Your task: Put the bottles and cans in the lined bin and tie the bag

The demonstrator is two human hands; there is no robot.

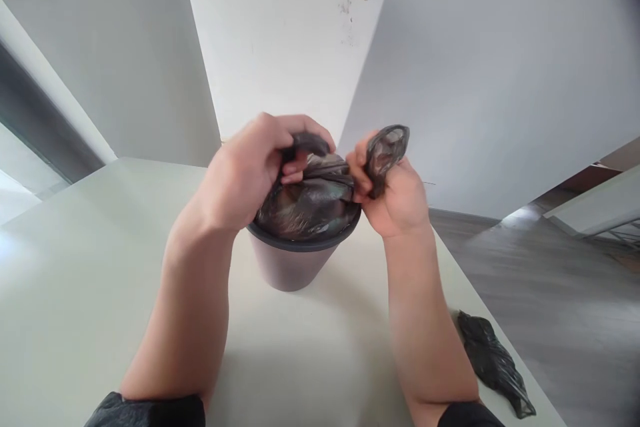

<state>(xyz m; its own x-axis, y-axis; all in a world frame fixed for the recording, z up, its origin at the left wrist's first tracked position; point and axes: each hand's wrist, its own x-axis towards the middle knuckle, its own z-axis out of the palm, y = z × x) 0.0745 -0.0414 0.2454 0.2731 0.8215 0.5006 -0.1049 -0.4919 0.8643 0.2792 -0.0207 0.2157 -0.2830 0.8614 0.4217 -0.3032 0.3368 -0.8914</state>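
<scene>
A round bin (293, 267) with a pale mauve body and a dark rim stands on the pale table. Inside it, a thin black plastic bag (310, 210) bulges up at the mouth. My left hand (260, 163) is closed on a gathered part of the bag above the rim's left side. Over the right side, my right hand (387, 187) grips another part, and a loop of the film sticks up from its fingers. Between the two hands the bag is bunched into folds. Whatever lies inside the bag is hidden.
Another crumpled black bag (495, 363) lies near the right edge of the table (310, 360), beside my right forearm. A white pillar (285, 33) with chipped paint rises behind the bin. Grey floor (540, 293) shows beyond the table's right edge.
</scene>
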